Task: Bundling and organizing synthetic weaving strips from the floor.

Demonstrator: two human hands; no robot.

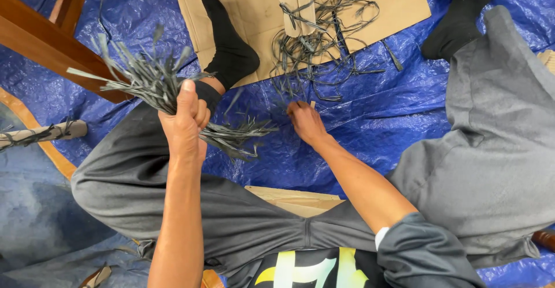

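– Left hand [186, 120] is fisted round a bundle of gray strips [156, 82], mid-left of frame, held above the knee.
– And the right hand [305, 121]?
– Centre frame, down on the blue tarp [370, 120], fingers pinched on a loose strip or two; can't tell exactly.
– Step?
– Gathering, I'd say. Plenty more in the strip pile [318, 33] by the cardboard [399, 4], top centre.
– Next move calls for?
– Prob. a clean pinch-lift, then over to the bundle w/o loosening the fist.

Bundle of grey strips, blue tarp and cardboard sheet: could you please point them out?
bundle of grey strips [147, 80], head view, fanned upper ends.
blue tarp [370, 126], head view, bare middle.
cardboard sheet [254, 10], head view, bare patch.
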